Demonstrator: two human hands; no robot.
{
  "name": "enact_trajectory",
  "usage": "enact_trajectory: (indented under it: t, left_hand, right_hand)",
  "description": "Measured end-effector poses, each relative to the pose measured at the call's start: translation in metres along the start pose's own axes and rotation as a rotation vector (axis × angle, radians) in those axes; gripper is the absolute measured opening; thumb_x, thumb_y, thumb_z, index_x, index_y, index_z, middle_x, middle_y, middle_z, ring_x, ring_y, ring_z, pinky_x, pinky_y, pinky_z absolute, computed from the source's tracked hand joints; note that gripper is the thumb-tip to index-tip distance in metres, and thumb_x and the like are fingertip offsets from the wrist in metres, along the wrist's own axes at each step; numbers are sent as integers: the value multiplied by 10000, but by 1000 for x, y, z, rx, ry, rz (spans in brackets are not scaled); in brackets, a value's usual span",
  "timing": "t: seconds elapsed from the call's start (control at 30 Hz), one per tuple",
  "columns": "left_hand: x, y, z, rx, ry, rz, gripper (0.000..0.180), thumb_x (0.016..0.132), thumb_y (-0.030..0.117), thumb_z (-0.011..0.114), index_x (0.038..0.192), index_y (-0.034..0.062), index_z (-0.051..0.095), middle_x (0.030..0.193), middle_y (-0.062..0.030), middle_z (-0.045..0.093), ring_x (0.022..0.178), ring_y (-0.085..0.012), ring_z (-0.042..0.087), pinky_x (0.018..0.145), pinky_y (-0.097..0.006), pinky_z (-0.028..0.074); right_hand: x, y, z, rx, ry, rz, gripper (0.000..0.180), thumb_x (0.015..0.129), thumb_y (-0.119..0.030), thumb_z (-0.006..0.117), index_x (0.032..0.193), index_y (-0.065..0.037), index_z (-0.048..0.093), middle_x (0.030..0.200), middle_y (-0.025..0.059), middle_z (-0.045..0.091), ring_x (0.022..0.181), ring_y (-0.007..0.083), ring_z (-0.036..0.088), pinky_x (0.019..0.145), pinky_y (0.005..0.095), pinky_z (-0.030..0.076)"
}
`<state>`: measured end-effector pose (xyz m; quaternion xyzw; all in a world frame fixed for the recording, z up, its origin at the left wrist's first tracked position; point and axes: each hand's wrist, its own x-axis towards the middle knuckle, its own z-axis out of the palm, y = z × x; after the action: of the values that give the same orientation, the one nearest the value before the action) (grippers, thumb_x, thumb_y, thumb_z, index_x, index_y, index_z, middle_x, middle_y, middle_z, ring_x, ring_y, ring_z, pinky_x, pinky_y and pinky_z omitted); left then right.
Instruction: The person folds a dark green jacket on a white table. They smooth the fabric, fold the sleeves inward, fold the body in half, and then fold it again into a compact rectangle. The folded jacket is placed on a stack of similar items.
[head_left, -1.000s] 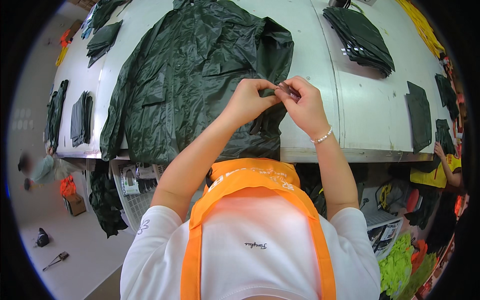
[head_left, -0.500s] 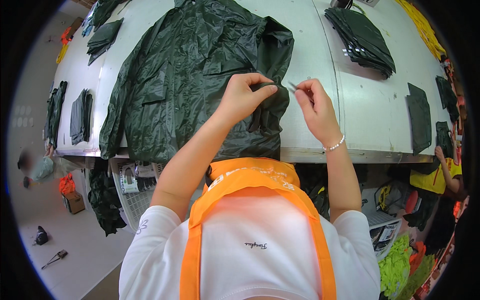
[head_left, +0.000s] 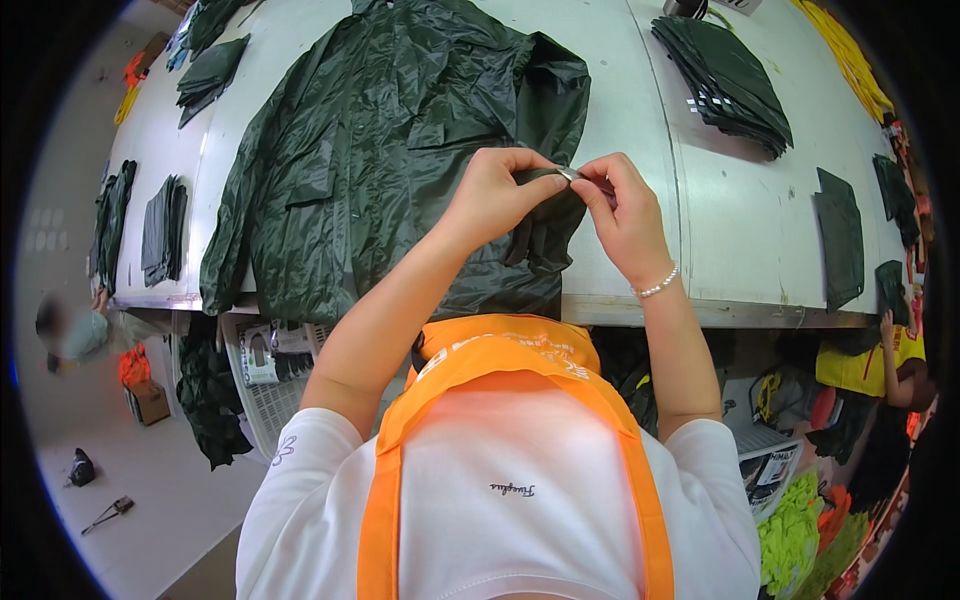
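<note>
A dark green rain jacket [head_left: 385, 165] lies spread on the white table, front up, its hem at the near edge. My left hand [head_left: 505, 192] is closed, pinching the end of the jacket's right-side sleeve between thumb and fingers and lifting it. My right hand [head_left: 625, 205], with a beaded bracelet at the wrist, is closed around small metal thread snips [head_left: 566, 174]. Their bright tip meets the sleeve fabric right at my left fingertips. Most of the snips is hidden inside my right hand.
Folded dark green garments lie in a stack [head_left: 722, 85] at the far right, with others [head_left: 840, 238] nearer the right edge and at the left [head_left: 163, 230]. Below the table stands a white basket [head_left: 268, 400]. Another person's yellow vest [head_left: 868, 358] shows at right.
My right hand has moved left, bringing the snips' tip against the fabric at my left fingertips. My left hand has shifted slightly right, still pinching the sleeve.
</note>
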<state>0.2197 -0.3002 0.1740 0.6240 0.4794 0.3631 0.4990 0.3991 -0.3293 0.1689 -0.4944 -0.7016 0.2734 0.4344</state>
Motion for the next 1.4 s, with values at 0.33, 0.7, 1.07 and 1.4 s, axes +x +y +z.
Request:
enact_trajectory:
  t: [0.33,0.7,1.07,1.4]
  left_hand:
    - [0,0,-3,-94,-24,-96,167,809,128,694,876,-23,674,768,-10,652,697,-55,566,651,-204,453]
    - [6,-1,2,-1186,-139,-165,240,879,169,627,1070,27,596,1008,-52,651,914,-137,616,814,-275,501]
    - [-27,-5,23,446,131,57,226,739,38,703,873,11,523,722,-102,576,672,-195,610,606,-327,467]
    - [9,-19,-8,-431,172,89,297,768,38,657,1058,3,600,946,-37,642,802,-115,588,692,-263,490]
  right_hand:
    - [0,19,1,249,49,106,238,832,-121,686,1019,-33,570,874,18,570,631,71,473,598,209,426]
    - [-4,15,30,777,23,274,420,681,48,707,1077,-12,577,1026,15,605,810,48,548,711,198,447]
    - [6,32,30,129,440,212,222,750,-45,726,688,-8,516,598,-31,491,589,49,384,525,223,368]
    - [-9,-31,2,256,247,146,189,769,-61,717,762,-28,530,639,-33,505,619,44,448,550,214,406]
